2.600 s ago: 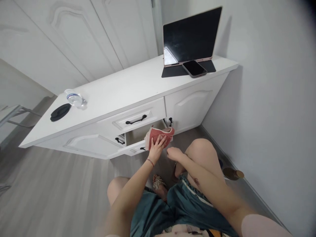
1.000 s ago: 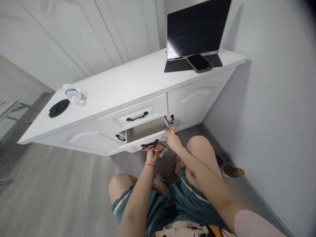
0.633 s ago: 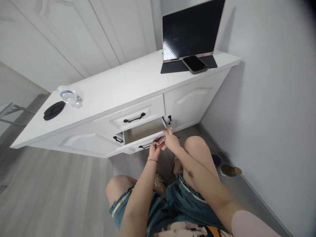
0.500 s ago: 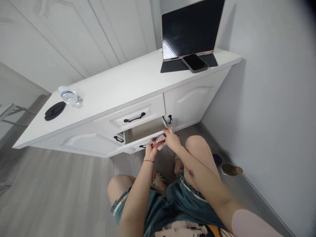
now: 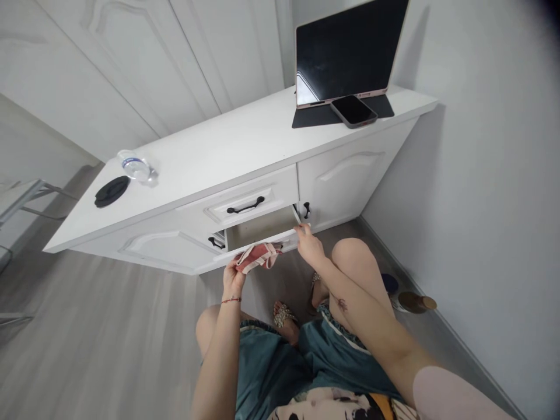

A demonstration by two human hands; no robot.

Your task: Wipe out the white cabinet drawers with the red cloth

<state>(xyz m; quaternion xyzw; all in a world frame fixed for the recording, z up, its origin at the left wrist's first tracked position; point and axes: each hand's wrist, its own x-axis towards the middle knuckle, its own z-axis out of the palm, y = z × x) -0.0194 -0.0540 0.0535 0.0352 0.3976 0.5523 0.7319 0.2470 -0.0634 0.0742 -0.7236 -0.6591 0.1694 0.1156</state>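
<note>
I am crouched in front of a low white cabinet [image 5: 210, 157]. Its lower drawer [image 5: 258, 228] stands pulled out. My left hand [image 5: 233, 278] is closed on a pink and white cloth [image 5: 258, 257], held against the drawer's front at its left part. My right hand [image 5: 310, 244] rests with its fingers on the right end of the drawer front, closed around its edge. The upper drawer [image 5: 245, 204] with a black handle is closed.
On the cabinet top stand a dark tablet [image 5: 347, 55] on a black mat with a phone [image 5: 353, 111] in front, a plastic bottle [image 5: 135, 166] lying down and a black round lid [image 5: 112, 191]. A grey wall rises on the right. A brown round object [image 5: 413, 302] lies on the floor.
My left hand has carried the cloth leftward along the drawer front and the cloth has opened out. My right hand has stayed at the drawer's right end.
</note>
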